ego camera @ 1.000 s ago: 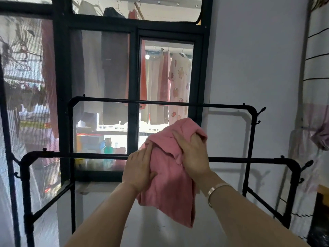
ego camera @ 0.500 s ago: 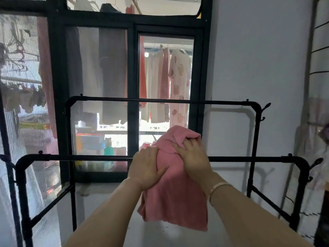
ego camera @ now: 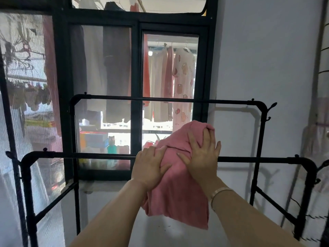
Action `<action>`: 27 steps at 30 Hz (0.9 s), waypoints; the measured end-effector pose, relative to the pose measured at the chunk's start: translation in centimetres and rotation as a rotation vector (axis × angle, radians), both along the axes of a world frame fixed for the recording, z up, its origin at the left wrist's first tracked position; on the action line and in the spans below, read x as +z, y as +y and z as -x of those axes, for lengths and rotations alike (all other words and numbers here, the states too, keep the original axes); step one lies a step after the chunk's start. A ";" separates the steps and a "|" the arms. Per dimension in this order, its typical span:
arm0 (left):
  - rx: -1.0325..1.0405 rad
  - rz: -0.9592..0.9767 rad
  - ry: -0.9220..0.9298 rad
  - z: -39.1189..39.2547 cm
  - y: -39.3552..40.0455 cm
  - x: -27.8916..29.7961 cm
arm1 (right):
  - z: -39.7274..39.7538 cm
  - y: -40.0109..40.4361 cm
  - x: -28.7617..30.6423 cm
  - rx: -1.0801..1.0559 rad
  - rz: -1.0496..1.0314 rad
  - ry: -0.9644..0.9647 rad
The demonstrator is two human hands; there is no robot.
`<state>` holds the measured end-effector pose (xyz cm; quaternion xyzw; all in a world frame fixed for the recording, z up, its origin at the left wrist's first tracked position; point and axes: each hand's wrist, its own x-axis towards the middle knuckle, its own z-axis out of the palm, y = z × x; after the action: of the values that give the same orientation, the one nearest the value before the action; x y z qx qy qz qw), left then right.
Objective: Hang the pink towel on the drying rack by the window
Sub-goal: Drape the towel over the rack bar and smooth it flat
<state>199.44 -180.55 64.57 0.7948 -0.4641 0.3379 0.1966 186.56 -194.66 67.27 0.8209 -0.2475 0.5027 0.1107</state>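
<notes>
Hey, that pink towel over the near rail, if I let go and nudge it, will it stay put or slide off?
The pink towel looks soft and floppy: it bunches at the top and hangs limp below the near rail. It is probably light. More cloth seems to hang on the near side, so it may slide off the smooth rail once the left hand and right hand lift.

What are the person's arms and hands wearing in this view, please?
Both forearms are bare, with no sleeves in view and no gloves. The right hand has a thin, pale metallic bangle at its wrist. The left hand and wrist show nothing worn.
</notes>
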 end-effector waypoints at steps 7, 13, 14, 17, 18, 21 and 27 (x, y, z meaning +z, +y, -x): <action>-0.006 0.003 0.005 -0.1 0.2 0.0 | -0.6 -0.4 -0.6 0.132 0.041 0.098; -0.022 0.025 0.018 0.0 0.1 -0.2 | -0.1 -0.3 -2.8 0.210 -0.107 0.082; -0.023 0.031 0.039 0.0 0.1 -0.2 | -0.1 -0.4 -2.7 0.244 -0.149 0.066; -0.027 0.084 0.130 0.2 -0.4 0.1 | 0.0 -0.7 -2.8 0.295 -0.214 0.063; -0.032 0.105 0.151 0.2 -0.5 0.2 | -0.1 -0.8 -2.8 0.317 -0.223 0.058; -0.073 0.195 0.194 0.2 -0.7 0.5 | -0.5 -0.5 -2.3 0.415 -0.297 -0.043; -0.103 0.277 0.276 0.7 -0.8 1.2 | -0.7 0.3 -0.9 0.598 -0.593 -0.229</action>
<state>198.79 -181.35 65.73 0.7743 -0.4218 0.2759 0.3828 187.26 -194.40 66.37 0.7918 -0.1433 0.5075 -0.3083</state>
